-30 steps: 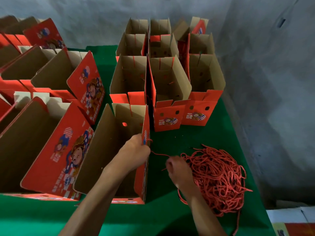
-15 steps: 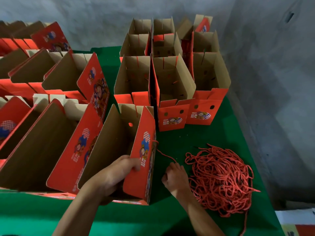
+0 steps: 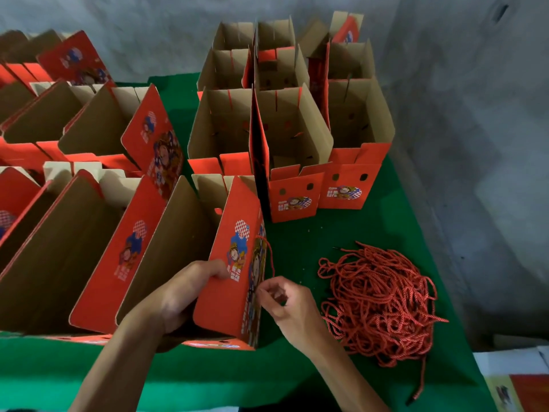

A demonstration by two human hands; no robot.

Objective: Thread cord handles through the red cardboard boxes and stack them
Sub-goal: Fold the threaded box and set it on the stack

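A green cloth [image 3: 326, 248] covers the surface, running from the near edge back toward a rough grey wall [image 3: 148, 40]. To the right, grey concrete floor [image 3: 475, 173] lies beside the surface. In the lower right corner sit white sheets [image 3: 505, 362], just above a printed yellow and red sheet [image 3: 525, 394].

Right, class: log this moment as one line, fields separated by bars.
left hand: grips flap of near red box | right hand: pinches red cord at box side | cord pile: on green cloth | stage: threading
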